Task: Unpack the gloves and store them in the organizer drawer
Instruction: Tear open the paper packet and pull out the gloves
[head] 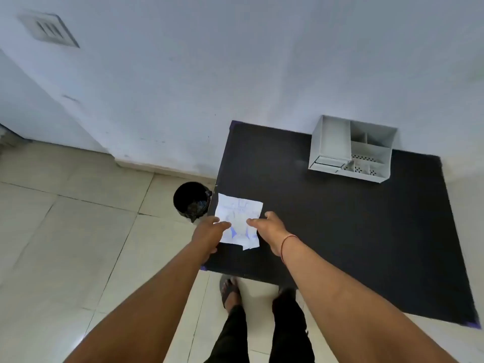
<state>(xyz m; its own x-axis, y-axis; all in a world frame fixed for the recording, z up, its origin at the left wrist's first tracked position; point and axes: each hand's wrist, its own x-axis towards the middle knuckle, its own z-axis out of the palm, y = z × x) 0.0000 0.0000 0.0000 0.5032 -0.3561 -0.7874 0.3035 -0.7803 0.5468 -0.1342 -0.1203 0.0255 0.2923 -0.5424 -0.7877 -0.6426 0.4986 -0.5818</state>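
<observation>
A white glove packet (239, 216) with blue print lies flat at the near left corner of the black table (340, 218). My left hand (209, 231) pinches the packet's left edge between thumb and fingers. My right hand (269, 229) pinches its right side. The packet's near edge looks torn and ragged. A white desk organizer (352, 149) with several compartments and a small drawer at its lower left stands at the far right of the table, against the wall, well away from both hands.
A black bin (192, 199) stands on the tiled floor just left of the table's corner. The white wall (235, 74) runs behind the table. My feet and dark trousers (262, 323) show below the table's near edge.
</observation>
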